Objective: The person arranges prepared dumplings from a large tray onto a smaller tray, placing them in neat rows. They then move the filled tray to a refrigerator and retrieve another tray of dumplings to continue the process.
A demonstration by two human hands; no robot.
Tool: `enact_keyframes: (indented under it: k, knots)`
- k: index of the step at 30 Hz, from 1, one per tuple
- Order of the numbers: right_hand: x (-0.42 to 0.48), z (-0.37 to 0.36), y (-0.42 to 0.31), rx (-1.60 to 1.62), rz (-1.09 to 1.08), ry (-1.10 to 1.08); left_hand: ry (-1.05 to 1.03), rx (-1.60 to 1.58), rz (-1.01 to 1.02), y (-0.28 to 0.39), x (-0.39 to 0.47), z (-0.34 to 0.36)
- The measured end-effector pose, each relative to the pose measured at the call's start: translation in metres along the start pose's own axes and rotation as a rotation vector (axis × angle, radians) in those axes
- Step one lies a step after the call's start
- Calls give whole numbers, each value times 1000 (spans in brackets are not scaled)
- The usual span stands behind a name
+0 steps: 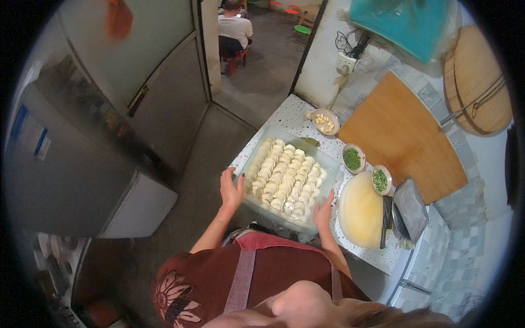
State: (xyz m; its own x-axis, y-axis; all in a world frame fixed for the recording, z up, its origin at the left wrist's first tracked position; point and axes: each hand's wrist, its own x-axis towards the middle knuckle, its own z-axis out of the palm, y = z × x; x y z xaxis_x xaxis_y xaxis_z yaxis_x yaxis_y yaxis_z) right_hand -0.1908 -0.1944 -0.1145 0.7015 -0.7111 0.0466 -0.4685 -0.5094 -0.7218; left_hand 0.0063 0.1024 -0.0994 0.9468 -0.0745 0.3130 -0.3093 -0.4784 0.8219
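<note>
A rectangular translucent plastic container (330, 165) full of raw dumplings (283, 174) in neat rows is before me, its near side reaching past the counter's edge. My left hand (231, 189) grips the container's left side, thumb by the rim and fingers spread along the outside. On the opposite side, near the front corner, my right hand (324, 211) holds the wall, with its fingers partly hidden. Some dumplings at the near right look glossy, under what may be clear film.
Right of the container, a round cutting board (361, 213) carries a cleaver (386, 221). Bowls of chopped greens (352, 159), chopped scallion (380, 180) and peeled garlic (325, 122) stand on the speckled counter (283, 117). A wooden board (404, 139) leans against the wall. A seated person (236, 26) is beyond the doorway.
</note>
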Motion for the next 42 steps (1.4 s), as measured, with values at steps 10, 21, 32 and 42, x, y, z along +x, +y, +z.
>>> enact_keyframes:
  k: [10, 21, 32, 42]
  knots:
    - [0, 6, 12, 13, 4, -30, 32, 67, -321, -75, -143, -114]
    - [59, -30, 98, -173, -278, 83, 251, 206, -495, -182, -214, -271]
    - [-119, 76, -73, -644, -207, 243, -42, 865, -465, -409, -141, -500]
    - [-137, 105, -130, -948, 19, 1, -105, 996, -305, -451, -132, -555]
